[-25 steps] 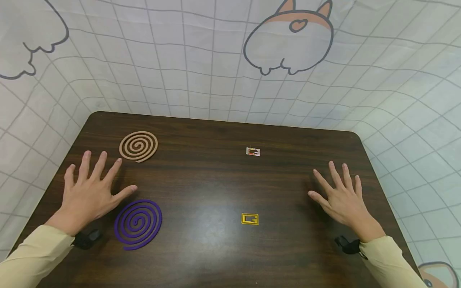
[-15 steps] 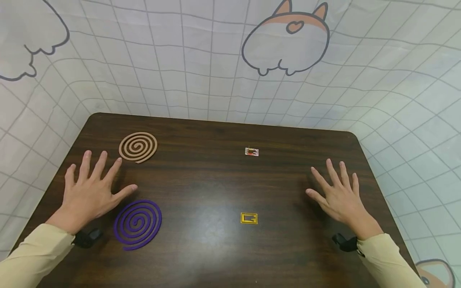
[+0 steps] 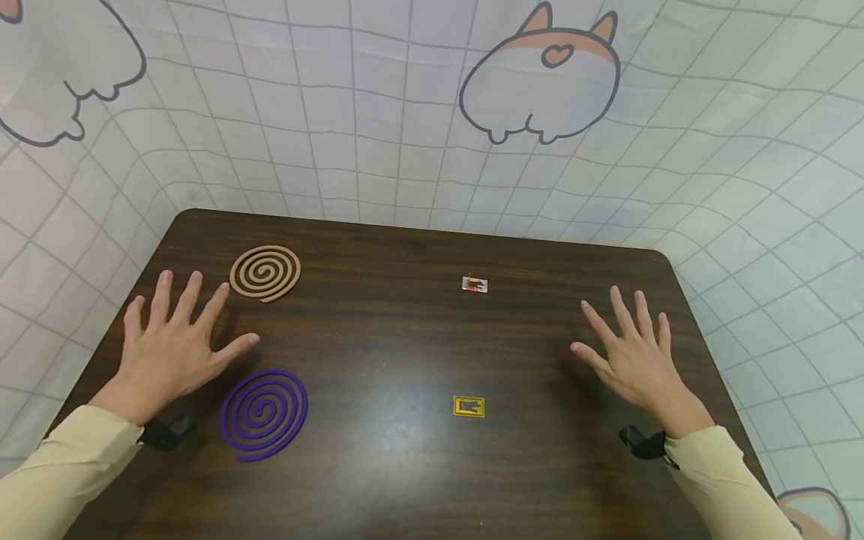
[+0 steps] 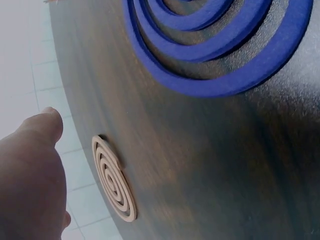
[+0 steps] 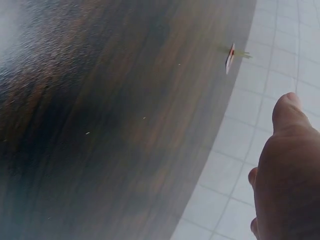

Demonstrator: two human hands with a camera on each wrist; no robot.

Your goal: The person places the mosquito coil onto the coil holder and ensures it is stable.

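Two flat spiral coils, shaped like mosquito coils, lie on the left of the table: a tan coil (image 3: 265,294) at the back and a purple coil (image 3: 264,458) nearer the front. Between and left of them my left hand (image 3: 165,356) hovers palm down, fingers spread, holding nothing. The left wrist view has its thumb near the tan coil (image 4: 116,186) and part of the purple coil (image 4: 200,88) close by. My right hand (image 3: 637,366) is spread over the table's right side, also holding nothing. Nearest to it are two small plates: a yellow plate (image 3: 457,407) and a whitish, red-marked plate (image 3: 466,283).
The dark wood table (image 3: 378,330) has rounded back corners. White grid-patterned cloth (image 3: 304,112) with cartoon dogs hangs behind it and along both sides. In the right wrist view, a thin spike stands up from the whitish plate (image 5: 229,61).
The head view shifts slightly. My right hand moves a little leftward and toward the back, still spread; the left hand stays nearly in place. The coils and plates lie as before.
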